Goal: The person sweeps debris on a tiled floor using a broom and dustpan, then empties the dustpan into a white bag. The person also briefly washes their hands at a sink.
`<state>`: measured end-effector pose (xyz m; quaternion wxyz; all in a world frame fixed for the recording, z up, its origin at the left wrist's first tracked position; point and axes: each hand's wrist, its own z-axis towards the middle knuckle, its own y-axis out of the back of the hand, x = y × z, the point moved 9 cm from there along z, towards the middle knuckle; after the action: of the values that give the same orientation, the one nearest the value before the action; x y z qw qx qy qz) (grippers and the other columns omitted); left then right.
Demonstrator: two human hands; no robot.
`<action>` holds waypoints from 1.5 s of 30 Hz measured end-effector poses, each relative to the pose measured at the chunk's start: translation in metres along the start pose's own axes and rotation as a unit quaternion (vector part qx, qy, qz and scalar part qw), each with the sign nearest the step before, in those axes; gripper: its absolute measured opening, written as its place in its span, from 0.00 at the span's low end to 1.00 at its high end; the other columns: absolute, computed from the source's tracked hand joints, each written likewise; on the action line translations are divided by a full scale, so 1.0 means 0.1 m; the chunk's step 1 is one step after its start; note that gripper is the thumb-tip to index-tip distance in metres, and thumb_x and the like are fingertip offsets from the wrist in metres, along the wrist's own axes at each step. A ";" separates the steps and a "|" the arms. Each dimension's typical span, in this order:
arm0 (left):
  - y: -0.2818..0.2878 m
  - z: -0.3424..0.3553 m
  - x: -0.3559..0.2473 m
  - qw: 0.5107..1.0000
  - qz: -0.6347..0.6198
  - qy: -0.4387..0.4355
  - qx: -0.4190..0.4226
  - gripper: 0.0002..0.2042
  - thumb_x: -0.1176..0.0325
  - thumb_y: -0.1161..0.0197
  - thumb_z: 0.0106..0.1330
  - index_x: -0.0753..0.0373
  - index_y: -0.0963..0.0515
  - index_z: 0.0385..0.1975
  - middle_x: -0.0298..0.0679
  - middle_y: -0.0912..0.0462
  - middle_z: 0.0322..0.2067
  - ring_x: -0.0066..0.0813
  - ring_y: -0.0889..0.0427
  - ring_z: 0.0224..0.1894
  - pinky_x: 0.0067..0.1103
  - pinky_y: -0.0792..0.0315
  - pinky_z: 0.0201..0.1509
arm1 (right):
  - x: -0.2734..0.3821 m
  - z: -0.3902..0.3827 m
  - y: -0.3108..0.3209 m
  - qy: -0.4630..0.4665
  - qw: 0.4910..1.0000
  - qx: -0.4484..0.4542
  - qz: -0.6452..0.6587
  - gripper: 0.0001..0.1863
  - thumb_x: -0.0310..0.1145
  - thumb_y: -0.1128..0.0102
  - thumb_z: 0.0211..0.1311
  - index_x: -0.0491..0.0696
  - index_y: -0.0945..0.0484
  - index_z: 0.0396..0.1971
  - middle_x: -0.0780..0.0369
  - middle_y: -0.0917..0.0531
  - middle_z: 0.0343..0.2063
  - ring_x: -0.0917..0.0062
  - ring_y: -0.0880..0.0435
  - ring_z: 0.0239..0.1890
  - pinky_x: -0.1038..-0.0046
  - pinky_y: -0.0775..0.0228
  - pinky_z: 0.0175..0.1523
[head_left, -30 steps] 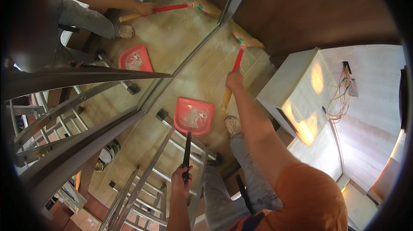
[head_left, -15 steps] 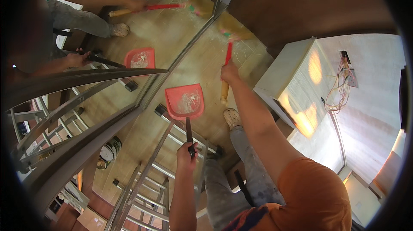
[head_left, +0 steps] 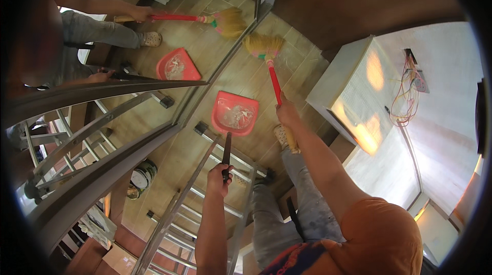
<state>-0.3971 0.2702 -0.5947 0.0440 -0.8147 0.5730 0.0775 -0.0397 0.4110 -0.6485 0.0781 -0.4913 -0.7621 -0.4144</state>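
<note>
My left hand [head_left: 219,180] is closed around the black handle of a red dustpan [head_left: 223,103]. Whitish debris [head_left: 241,116] lies in the pan. My right hand [head_left: 288,113] grips the red handle of a broom [head_left: 273,77], whose tan butt end pokes out below the fist. The broom's yellow bristles [head_left: 256,44] rest on the floor by the metal track at the mirror's foot, farther off than the dustpan. A mirrored panel [head_left: 205,49] on the left shows both tools and my arms again.
An aluminium ladder [head_left: 179,206] stands at my left, its feet near the dustpan. A paint bucket [head_left: 143,175] sits beyond it. A white cabinet [head_left: 341,70] juts out on the right, below loose wires [head_left: 407,93] hanging from a wall box. Thin pale debris lies on the wood-look floor [head_left: 300,52].
The broom head has swept left towards the mirror track, and its handle now leans the other way. The dustpan sits slightly farther right and higher in view, still in my left hand.
</note>
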 end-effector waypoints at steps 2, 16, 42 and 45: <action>0.10 0.07 -0.04 1.000 0.012 0.009 -0.004 0.08 0.70 0.41 0.64 0.64 0.24 0.40 0.42 0.16 0.33 0.24 0.26 0.22 0.17 0.35 0.19 | -0.13 -0.01 -0.03 0.006 1.000 -0.004 -0.008 0.37 0.33 0.44 0.68 0.41 0.45 0.74 0.40 0.17 0.42 0.47 0.15 0.45 0.54 0.23 0.48; 0.30 0.21 -0.57 0.990 0.030 -0.113 -0.084 0.16 0.75 0.44 0.68 0.70 0.27 0.54 0.44 0.22 0.34 0.30 0.19 0.28 0.21 0.22 0.27 | -1.02 1.14 0.18 -0.113 0.987 -0.089 0.074 0.27 0.33 0.47 0.70 0.41 0.36 0.66 0.48 0.17 0.29 0.58 0.13 0.28 0.57 0.22 0.30; 0.16 0.23 -0.70 0.985 0.082 -0.121 -0.096 0.22 0.77 0.49 0.69 0.67 0.31 0.64 0.44 0.22 0.41 0.28 0.19 0.31 0.23 0.20 0.32 | -1.17 -0.59 -0.52 -0.178 0.920 -0.202 0.286 0.30 0.35 0.51 0.75 0.53 0.44 0.74 0.57 0.21 0.25 0.73 0.21 0.15 0.67 0.26 0.20; 0.16 0.18 -0.64 0.983 0.094 -0.121 -0.102 0.22 0.77 0.49 0.70 0.67 0.31 0.65 0.44 0.22 0.42 0.28 0.20 0.30 0.22 0.20 0.32 | -1.36 -0.31 -0.73 -0.186 0.917 -0.231 0.268 0.30 0.35 0.51 0.75 0.54 0.43 0.74 0.54 0.19 0.27 0.68 0.18 0.18 0.64 0.24 0.23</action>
<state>-0.4350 0.3266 -0.6013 0.0218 -0.7423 0.6264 0.2370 -0.0393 0.2840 -0.7406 -0.0731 -0.7496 -0.4857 -0.4437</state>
